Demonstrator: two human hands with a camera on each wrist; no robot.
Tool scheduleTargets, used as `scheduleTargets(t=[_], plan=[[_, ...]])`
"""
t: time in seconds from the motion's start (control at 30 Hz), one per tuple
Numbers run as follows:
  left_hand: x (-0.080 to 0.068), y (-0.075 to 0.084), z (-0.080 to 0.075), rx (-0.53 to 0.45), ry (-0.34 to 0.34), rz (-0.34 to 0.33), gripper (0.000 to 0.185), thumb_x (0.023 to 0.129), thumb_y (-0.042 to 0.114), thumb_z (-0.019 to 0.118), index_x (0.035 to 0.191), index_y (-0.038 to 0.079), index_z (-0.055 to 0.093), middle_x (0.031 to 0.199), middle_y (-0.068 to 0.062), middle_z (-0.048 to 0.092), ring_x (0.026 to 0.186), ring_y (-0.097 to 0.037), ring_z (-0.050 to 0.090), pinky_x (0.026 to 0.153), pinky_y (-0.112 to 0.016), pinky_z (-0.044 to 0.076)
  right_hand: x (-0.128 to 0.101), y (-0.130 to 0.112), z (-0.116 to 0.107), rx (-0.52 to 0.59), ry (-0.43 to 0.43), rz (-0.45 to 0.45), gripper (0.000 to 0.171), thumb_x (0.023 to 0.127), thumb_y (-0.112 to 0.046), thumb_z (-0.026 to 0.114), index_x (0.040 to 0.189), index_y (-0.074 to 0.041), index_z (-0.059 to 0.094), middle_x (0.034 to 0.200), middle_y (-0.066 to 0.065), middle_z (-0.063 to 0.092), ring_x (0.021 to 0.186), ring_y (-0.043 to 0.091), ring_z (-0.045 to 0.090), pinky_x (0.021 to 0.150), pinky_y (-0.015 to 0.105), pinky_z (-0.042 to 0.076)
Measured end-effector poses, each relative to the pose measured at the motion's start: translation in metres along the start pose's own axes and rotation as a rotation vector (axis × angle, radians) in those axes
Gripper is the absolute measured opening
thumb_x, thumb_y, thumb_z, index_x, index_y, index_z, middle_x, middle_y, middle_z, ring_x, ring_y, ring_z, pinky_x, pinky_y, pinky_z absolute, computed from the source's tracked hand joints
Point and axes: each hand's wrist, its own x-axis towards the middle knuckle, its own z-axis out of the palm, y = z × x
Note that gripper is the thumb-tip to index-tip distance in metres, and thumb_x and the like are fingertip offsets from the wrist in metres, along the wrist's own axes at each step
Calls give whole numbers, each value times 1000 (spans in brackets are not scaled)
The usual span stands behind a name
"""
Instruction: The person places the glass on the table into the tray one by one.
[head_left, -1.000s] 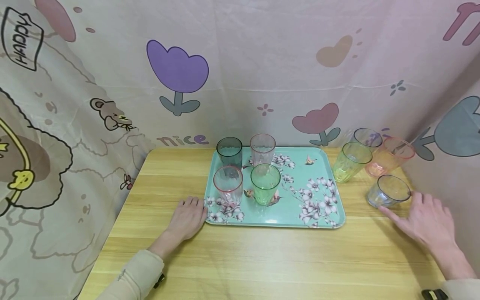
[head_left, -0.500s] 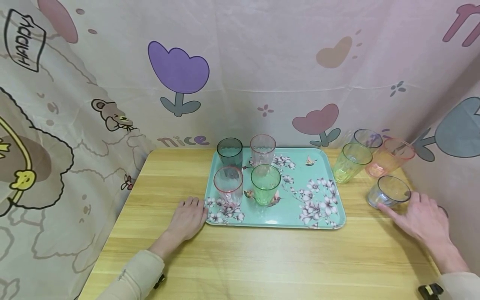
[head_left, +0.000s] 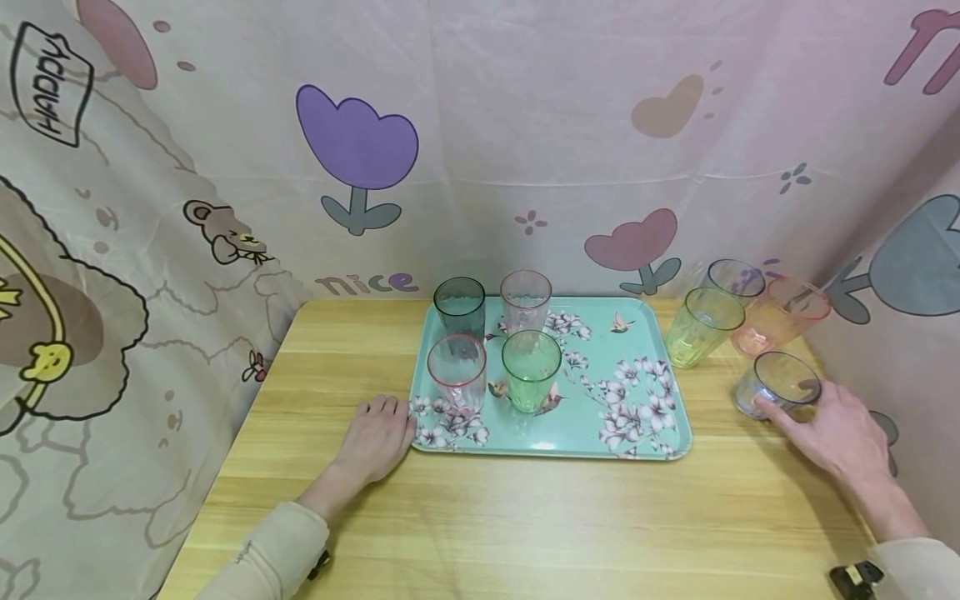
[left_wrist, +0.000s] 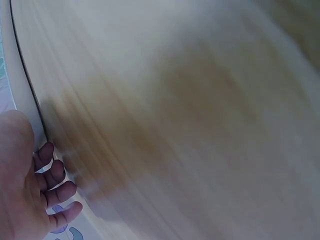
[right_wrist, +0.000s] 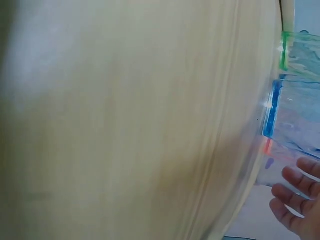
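My right hand [head_left: 843, 433] is at a short clear glass [head_left: 776, 390] with a dark blue rim, at the table's right side. The thumb overlaps the glass's near side; the fingers lie along its right side. In the right wrist view, the loosely extended fingers [right_wrist: 295, 197] show beside the blue-tinted glass [right_wrist: 295, 115]. Beside the left edge of a mint-green floral tray [head_left: 600, 421], my left hand [head_left: 377, 437] rests palm down on the table. Four tumblers stand on the tray: dark grey [head_left: 460, 307], pink-rimmed [head_left: 525, 300], red-rimmed [head_left: 457, 371] and green [head_left: 531, 372].
Behind the short glass, a yellow-green tumbler [head_left: 702, 327], an orange-pink tumbler [head_left: 780, 315] and a blue-rimmed tumbler [head_left: 735, 279] stand close together. A printed curtain [head_left: 487, 125] hangs along the back and sides of the wooden table [head_left: 540, 525].
My right hand has moved left onto the short glass, its thumb now over the near wall. The left hand, the tray and the tumblers stay in place.
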Motion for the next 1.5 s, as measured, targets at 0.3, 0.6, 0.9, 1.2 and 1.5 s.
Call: scheduleTargets(t=[0.3,0.6,0.9,1.2,1.5], plan=[[0,1,-1,-1,-7,-3,30,109,31,49,111,4,63,104,-14,69,105,-32,62,86,-48,50,4,-4,2,18,35,-61,84,91,-68,68,124,7,57,118,41,59,104,62,58,63,63,46],[1,0,-1,1,-16,-6,29,109,30,49,110,4,62,105,-15,69,106,-32,62,87,-49,50,7,-9,0,-38,96,-173,87,86,-67,73,115,13,57,99,40,61,82,58,62,56,55,44],[0,1,-2,6,-12,2,29,108,30,49,110,4,62,105,-15,70,106,-32,63,87,-49,50,6,-16,-2,-85,138,-259,80,82,-67,77,101,10,59,87,34,62,73,52,62,50,49,41],[1,1,-1,19,-5,7,26,108,29,50,105,6,61,99,-12,68,101,-30,62,83,-45,49,1,-28,-5,-132,225,-393,82,73,-66,83,91,10,58,80,28,59,65,45,57,54,57,44],[1,1,-1,22,-7,9,27,108,29,50,105,6,62,101,-12,69,101,-30,62,83,-45,49,-3,-48,-9,-142,295,-476,83,66,-66,84,87,10,57,76,23,59,67,41,57,63,59,46]])
